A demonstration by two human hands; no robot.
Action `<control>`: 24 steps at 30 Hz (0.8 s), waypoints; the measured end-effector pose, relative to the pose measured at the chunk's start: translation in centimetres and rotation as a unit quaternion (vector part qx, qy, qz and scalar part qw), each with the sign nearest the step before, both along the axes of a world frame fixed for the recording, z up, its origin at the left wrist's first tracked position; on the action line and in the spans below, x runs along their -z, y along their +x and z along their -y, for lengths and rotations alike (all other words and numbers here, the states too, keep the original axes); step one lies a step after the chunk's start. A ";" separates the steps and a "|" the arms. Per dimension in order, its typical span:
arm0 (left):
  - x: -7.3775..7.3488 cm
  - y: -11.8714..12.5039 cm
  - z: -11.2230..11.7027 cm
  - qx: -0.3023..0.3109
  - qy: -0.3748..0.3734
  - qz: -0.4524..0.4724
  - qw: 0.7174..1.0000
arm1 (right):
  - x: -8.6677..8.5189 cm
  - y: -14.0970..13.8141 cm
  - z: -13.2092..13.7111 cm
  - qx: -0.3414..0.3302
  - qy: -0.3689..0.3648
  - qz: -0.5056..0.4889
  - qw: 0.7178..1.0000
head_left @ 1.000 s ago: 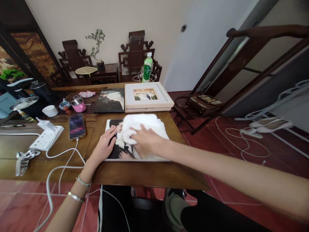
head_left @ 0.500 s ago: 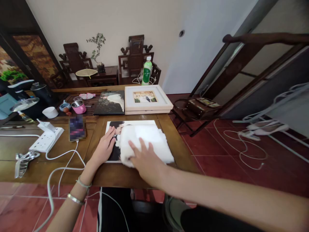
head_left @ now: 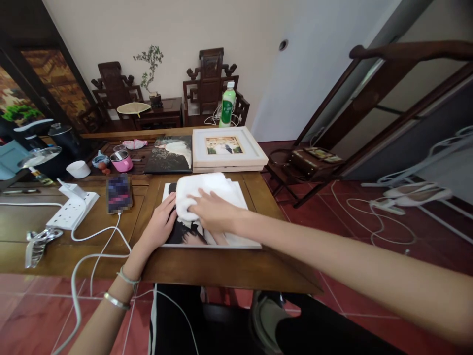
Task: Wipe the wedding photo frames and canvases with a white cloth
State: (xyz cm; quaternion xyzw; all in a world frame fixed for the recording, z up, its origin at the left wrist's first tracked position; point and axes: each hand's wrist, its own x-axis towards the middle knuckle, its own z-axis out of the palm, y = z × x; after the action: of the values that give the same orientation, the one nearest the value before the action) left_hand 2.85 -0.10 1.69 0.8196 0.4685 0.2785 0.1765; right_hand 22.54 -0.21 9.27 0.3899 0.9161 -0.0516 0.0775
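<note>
A large photo print (head_left: 236,239) lies flat near the front of the wooden table (head_left: 192,268). My right hand (head_left: 212,213) presses a white cloth (head_left: 201,190) onto the print's upper half, fingers spread over the cloth. My left hand (head_left: 159,228) rests flat on the print's left edge, fingers stretched out, holding nothing. A bracelet and a band circle my left wrist.
Behind the print lie a dark photo panel (head_left: 170,154) and a white framed photo (head_left: 227,148). A green bottle (head_left: 226,104) stands further back. To the left are a phone (head_left: 118,193) on a cable, a white power strip (head_left: 73,207), a pink cup (head_left: 120,160) and a white bowl (head_left: 78,169).
My right hand has slid the white cloth from the print's lower right edge up and to the left onto its upper half. My left hand has stayed on the left edge.
</note>
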 end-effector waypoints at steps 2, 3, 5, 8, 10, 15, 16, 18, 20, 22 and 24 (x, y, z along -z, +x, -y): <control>0.0 0.0 0.0 -0.004 0.001 0.002 1.000 | 0.5 0.1 -2.4 0.001 0.002 -0.018 1.000; -0.1 0.1 0.0 -0.006 0.000 0.001 1.000 | 0.7 0.1 -3.3 0.004 0.005 -0.024 1.000; -0.1 0.1 0.1 -0.010 -0.005 -0.003 1.000 | 1.2 0.2 -4.5 0.009 0.016 -0.027 0.999; -0.1 0.1 0.1 -0.014 -0.009 -0.002 1.000 | 1.9 0.0 -3.8 0.030 0.049 -0.021 0.998; -0.1 0.1 0.1 -0.012 -0.008 0.001 1.000 | 2.0 -0.3 -1.8 0.055 0.054 -0.009 0.997; -0.2 0.1 0.1 -0.012 -0.009 -0.005 1.000 | 0.9 -0.4 5.5 0.042 0.002 0.016 0.999; -0.2 0.1 0.1 -0.014 -0.011 -0.009 1.000 | 0.5 -0.3 6.9 0.027 -0.020 0.025 0.999; -0.2 0.1 0.1 -0.017 -0.014 -0.016 1.000 | -0.4 -0.2 9.1 -0.005 -0.070 0.043 0.997; -0.2 0.1 0.1 -0.016 -0.012 -0.019 1.000 | -1.2 0.0 10.2 -0.018 -0.104 0.043 0.994; 0.0 0.1 0.0 -0.013 -0.006 -0.020 1.000 | -1.5 0.3 9.9 -0.006 -0.120 0.024 0.992; 0.1 0.0 0.0 -0.011 -0.002 -0.023 1.000 | -1.3 0.7 8.4 0.022 -0.114 -0.001 0.993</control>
State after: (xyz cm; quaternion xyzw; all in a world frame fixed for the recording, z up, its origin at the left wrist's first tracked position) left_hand 2.85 -0.07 1.59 0.8203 0.4819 0.2607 0.1643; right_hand 23.25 -8.63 10.55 0.3982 0.8958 -0.1575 0.1192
